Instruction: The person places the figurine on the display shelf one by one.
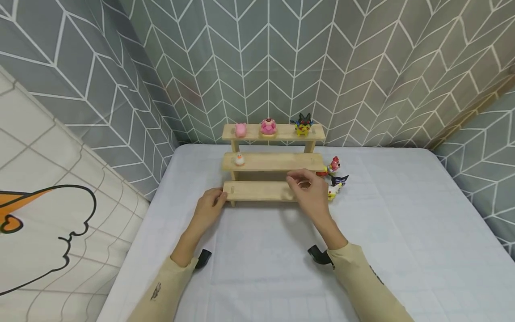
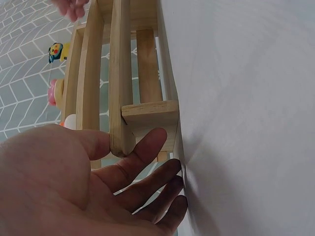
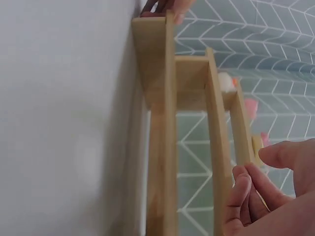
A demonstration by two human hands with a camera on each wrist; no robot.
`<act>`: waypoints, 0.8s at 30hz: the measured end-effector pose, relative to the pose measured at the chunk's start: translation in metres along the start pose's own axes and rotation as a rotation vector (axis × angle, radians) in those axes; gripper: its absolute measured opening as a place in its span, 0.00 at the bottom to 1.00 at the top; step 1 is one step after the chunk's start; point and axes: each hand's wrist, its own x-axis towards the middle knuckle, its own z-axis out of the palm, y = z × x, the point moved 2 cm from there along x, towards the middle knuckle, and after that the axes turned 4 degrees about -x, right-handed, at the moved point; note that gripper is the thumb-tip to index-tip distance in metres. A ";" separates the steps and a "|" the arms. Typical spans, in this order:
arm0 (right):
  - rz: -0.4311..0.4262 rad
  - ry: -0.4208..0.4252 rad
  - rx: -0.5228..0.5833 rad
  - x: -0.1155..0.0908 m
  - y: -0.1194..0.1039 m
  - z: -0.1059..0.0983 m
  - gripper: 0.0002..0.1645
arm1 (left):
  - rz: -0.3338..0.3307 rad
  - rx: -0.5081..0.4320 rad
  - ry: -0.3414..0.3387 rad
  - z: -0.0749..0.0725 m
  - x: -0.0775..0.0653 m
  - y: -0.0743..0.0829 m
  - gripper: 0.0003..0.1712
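Wooden 3-tier stand (image 1: 277,163) on the white-covered tabletop (image 1: 249,268), upright, its tiers stepping up toward the patterned backdrop (image 1: 265,67) behind it; all places below taken from this stand.

Left hand (image 1: 208,206) at the left end of the stand's lowest tier; thumb against the upper face of the board, forefinger bent beneath, so the board end is pinched; the other 3 fingers reach below it, loosely bent, near the cloth.

Right hand (image 1: 311,191) over the right part of the stand's lowest tier, in front of the middle one; fingers half bent, thumb apart from the fingertips by a small gap in the right wrist view; nothing seen in its grasp.

Stand's top tier, 3 figurines: pink pig (image 1: 240,130) toward the left end; round pink figurine (image 1: 268,127) left of centre, on a pale base; yellow figurine (image 1: 303,127) with dark pointed ears toward the right end; stand's middle tier, 1 white figurine (image 1: 239,159) near the left end.

Just off the stand's right side, a small cluster on the cloth; a pink-topped figurine (image 1: 335,164) farthest back, a black-eared piece (image 1: 339,180) nearer, a yellow-and-white figurine (image 1: 332,192) nearest, partly hidden by the right hand.

Beige sleeves (image 1: 165,288) in front of the stand, 1 to each side.
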 end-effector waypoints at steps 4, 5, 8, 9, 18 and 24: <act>0.012 0.029 -0.019 -0.002 0.010 -0.018 0.05 | -0.004 -0.002 0.002 0.000 0.003 0.001 0.20; 0.010 0.036 -0.018 -0.001 0.013 -0.023 0.05 | -0.006 -0.001 0.002 0.000 0.003 0.001 0.20; 0.000 0.076 -0.023 0.001 0.020 -0.038 0.05 | 0.003 0.008 0.004 0.002 0.004 0.000 0.20; -0.005 0.093 -0.025 0.002 0.022 -0.044 0.05 | 0.007 0.008 0.005 0.003 0.004 -0.001 0.19; 0.031 0.260 -0.204 0.013 0.049 -0.100 0.09 | 0.004 0.023 -0.001 0.002 0.005 0.001 0.18; 0.092 0.270 -0.287 0.017 0.066 -0.120 0.12 | 0.005 0.021 0.007 0.000 0.003 -0.001 0.18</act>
